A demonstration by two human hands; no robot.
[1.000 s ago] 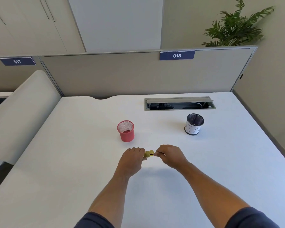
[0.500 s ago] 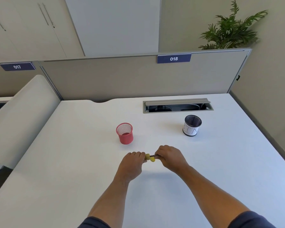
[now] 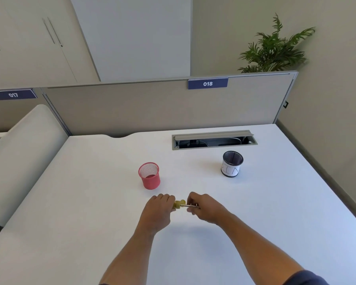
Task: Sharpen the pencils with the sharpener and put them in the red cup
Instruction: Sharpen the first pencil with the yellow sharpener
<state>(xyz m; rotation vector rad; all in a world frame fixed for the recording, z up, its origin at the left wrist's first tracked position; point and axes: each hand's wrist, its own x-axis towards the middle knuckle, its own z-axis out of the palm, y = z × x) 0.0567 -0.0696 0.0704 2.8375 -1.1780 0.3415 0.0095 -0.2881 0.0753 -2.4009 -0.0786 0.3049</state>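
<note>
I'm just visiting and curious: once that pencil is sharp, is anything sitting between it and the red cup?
Nothing visible. The right hand holds the pencil in the yellow sharpener, gripped by the left hand. Only bare white desk lies between them and the red cup, just beyond.

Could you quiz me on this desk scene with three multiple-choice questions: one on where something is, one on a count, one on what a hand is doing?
1. Where does the red mesh cup stand?
A. beyond the left hand
B. on the floor
C. inside the cable hatch

2. How many cups stand on the white desk?
A. one
B. two
C. four

3. What does the right hand hold?
A. nothing
B. a thin pencil entering the yellow sharpener
C. a cup

Answers: A, it stands just past the knuckles; B, red cup plus dark mesh cup with a white label; B, fingers curl round the pencil.
</note>
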